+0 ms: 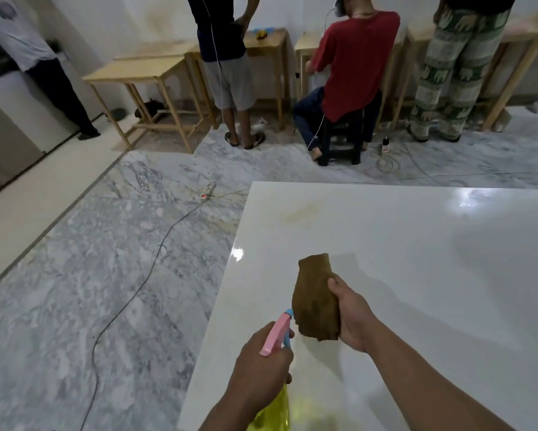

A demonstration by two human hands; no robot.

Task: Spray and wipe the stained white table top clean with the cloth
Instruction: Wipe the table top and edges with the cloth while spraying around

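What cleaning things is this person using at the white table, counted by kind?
Spray bottle, pink-headed, in the left hand: 1
Brown cloth, in the right hand: 1
Yellowish stain on the table top: 1
Total cleaning things: 2

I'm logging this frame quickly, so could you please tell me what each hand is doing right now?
Left hand: closed around the spray bottle, at its pink trigger head.
Right hand: closed on the brown cloth, held above the white table top.
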